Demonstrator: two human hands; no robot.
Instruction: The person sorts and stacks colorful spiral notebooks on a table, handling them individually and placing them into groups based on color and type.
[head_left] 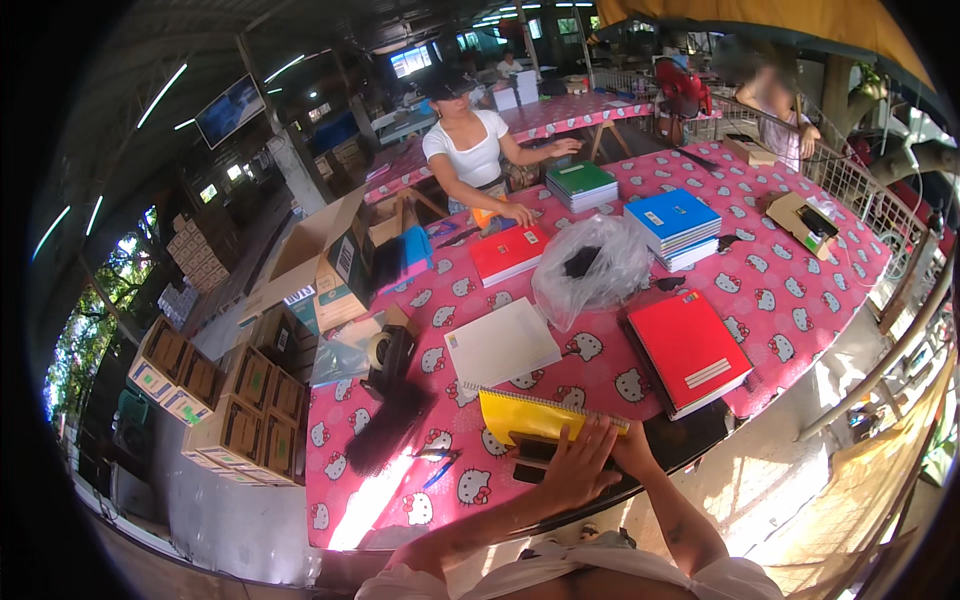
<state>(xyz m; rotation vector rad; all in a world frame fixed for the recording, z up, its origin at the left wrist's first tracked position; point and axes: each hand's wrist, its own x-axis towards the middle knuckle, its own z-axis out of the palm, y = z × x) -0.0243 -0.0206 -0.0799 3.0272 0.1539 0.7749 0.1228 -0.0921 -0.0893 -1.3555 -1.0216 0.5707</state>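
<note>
Both hands, the left hand and right hand, press together on a yellow spiral notebook at the bench edge. So near the rim, a slip could tip it floorward.

Wearer's body enters from the near edge of the head view. Both forearms are bare from elbow to wrist; no watch, bracelet or glove is visible. Left hand and right hand are bare, and no rings can be made out. A white short-sleeved top covers the shoulders and chest, its fabric bunched at the sleeves. No markings on it are discernible.
</note>
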